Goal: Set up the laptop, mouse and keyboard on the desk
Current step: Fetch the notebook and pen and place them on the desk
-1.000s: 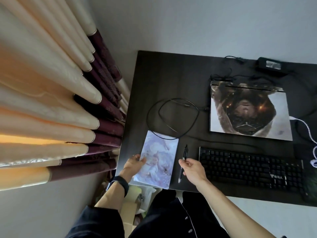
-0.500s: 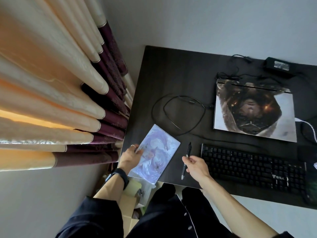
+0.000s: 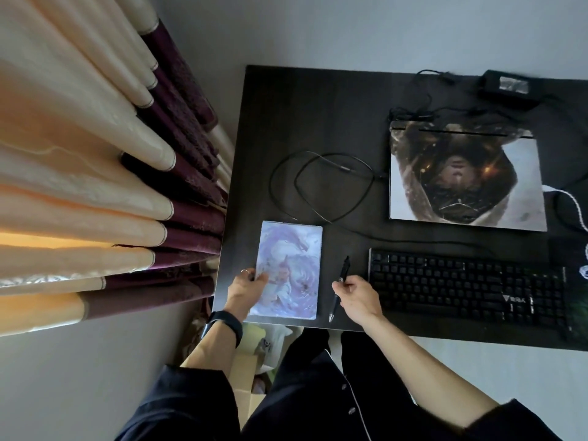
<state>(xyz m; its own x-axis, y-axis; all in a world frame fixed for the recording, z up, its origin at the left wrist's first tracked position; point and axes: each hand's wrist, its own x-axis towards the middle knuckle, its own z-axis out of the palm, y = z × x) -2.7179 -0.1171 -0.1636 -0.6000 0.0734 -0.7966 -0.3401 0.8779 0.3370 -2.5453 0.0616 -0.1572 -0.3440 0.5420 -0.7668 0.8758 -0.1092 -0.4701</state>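
Head view. Dark desk (image 3: pixel 318 116): bare across far left quarter, left edge close beside curtain (image 3: pixel 95 154). Closed laptop (image 3: pixel 464 176) flat at far right, well in from near edge. Black keyboard (image 3: pixel 467 288) at near right, parallel to near edge, just nearer than laptop. Looped black cable (image 3: pixel 318 186) between laptop and booklet (image 3: pixel 289 268). Left hand (image 3: pixel 246 289) gripping booklet at its near left edge, by desk's near left corner. Right hand (image 3: pixel 356 296) curled, pinching black pen (image 3: pixel 339 286) between booklet and keyboard.
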